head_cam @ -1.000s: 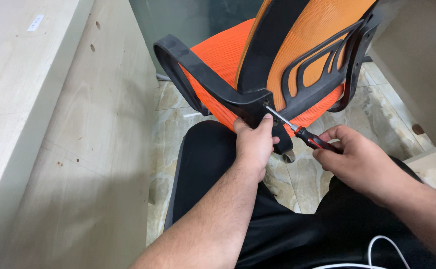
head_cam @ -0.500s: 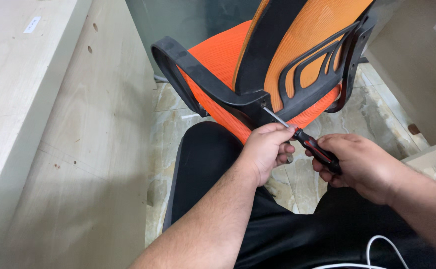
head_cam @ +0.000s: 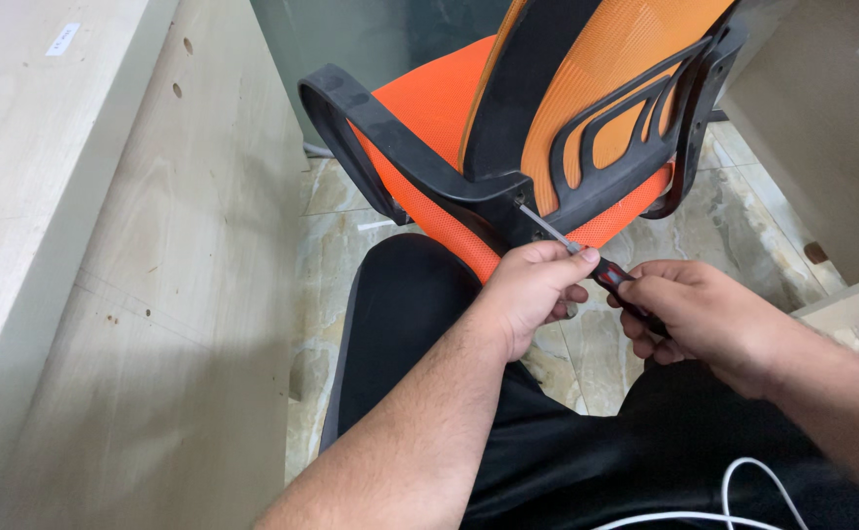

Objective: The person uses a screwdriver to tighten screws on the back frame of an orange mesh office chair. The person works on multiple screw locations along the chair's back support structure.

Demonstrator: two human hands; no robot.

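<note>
Driving a screwdriver (head_cam: 587, 257) into the joint where a black plastic armrest (head_cam: 390, 137) meets the back frame of an orange mesh office chair (head_cam: 601, 69), a person works w/ both hands, seen from above. The chair lies tipped, seat side toward the person's lap, over a marbled tile floor (head_cam: 744, 211). Left hand (head_cam: 533, 290) is closed narrowly, thumb & fingertips pinching the bare metal shaft just behind the tip. Right hand (head_cam: 704, 314) is wrapped shut around the red-and-black handle, lower right of the shaft. The tip sits at a dark recess in the frame; the screw itself can't be seen.

To do this step well, probably: keep shaft in line w/ the hole, not angled, so the tip doesn't slip out. Left hand should only guide, staying loose enough for the shaft to spin. Right hand pushes inward while turning. Chair looks unbraced, so it may shift under pressure.

A pale wood panel (head_cam: 155, 324) w/ drilled holes stands at left; a white cable (head_cam: 744, 491) crosses the person's dark trousers.
</note>
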